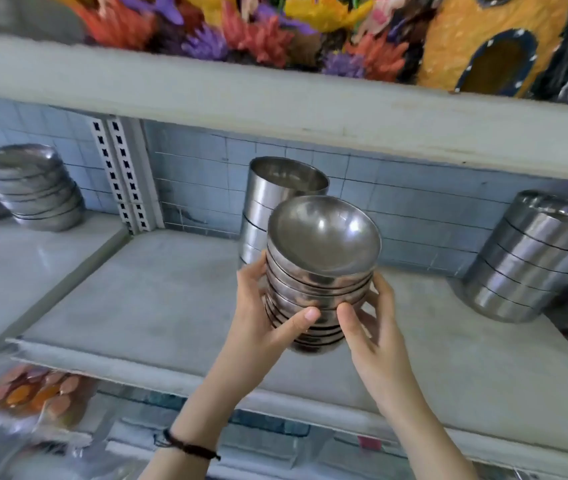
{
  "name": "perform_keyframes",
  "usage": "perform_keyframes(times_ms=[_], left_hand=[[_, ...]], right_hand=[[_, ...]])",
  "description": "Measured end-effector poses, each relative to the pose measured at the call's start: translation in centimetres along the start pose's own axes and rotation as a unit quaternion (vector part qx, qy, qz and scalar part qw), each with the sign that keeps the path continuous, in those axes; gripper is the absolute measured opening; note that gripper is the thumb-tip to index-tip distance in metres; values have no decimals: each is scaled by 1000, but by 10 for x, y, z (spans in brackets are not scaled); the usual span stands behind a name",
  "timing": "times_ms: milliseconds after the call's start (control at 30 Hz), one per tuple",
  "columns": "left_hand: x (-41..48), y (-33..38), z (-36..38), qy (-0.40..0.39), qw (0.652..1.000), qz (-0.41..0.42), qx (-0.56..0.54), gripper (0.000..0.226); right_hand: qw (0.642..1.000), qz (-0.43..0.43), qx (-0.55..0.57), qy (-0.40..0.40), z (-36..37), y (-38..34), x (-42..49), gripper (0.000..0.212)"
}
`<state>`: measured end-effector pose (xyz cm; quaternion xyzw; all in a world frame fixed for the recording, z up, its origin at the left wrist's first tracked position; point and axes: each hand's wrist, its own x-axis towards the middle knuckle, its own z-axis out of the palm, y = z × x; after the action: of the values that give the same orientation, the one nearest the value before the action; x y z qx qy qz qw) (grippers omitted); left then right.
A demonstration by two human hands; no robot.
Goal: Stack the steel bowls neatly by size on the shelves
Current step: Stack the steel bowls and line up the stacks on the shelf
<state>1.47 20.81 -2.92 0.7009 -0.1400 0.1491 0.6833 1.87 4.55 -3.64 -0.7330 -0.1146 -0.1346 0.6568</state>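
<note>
A stack of several small round steel bowls (320,268) is held up over the front of the middle shelf (158,306). My left hand (265,313) grips its left side, thumb across the front. My right hand (369,323) grips the right side, thumb on the front and fingers wrapped behind. The stack leans slightly, and the top bowl's inside faces me. Behind it a tall stack of straight-walled steel bowls (272,206) stands by the tiled back wall. A wider stack of steel bowls (532,258) stands at the right. Shallow steel bowls (33,188) are piled at the far left.
A slotted white upright (121,174) divides the left shelf bay from the middle one. The shelf above (275,109) carries colourful plastic corals and an orange ornament. Packaged goods (33,393) lie on a lower level at the bottom left.
</note>
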Motion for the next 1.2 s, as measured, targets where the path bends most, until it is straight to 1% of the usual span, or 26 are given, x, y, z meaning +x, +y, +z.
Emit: perform_keyframes(times_ms=[133,300,433,567,667,800,933,1067,1200], left_hand=[[-16,11,-63,33,999,-5,34,67],[-39,27,-148,56,998,1,43,75],[-58,35,-216,79,995,8,52,72],[-72,44,-282,122,988,3,91,74],[-81,50,-323,151,984,5,97,69],[-87,48,-372,187,976,-1,113,72],[-85,43,-417,220,963,-16,153,79],[-71,40,-457,226,964,-15,140,74],[-50,27,-504,233,962,-11,143,83]], right_hand=[[1000,-6,2,-25,62,-16,-11,50],[999,-4,26,-47,149,-30,-26,62],[997,-2,42,-71,221,-42,-39,58],[992,-7,59,-107,289,-54,-47,57],[988,-8,67,-136,335,-62,-47,57],[980,-19,84,-179,386,-72,-42,68],[974,-22,93,-206,434,-76,-33,61],[970,-15,101,-221,480,-77,-18,49],[969,-18,104,-224,529,-73,6,52]])
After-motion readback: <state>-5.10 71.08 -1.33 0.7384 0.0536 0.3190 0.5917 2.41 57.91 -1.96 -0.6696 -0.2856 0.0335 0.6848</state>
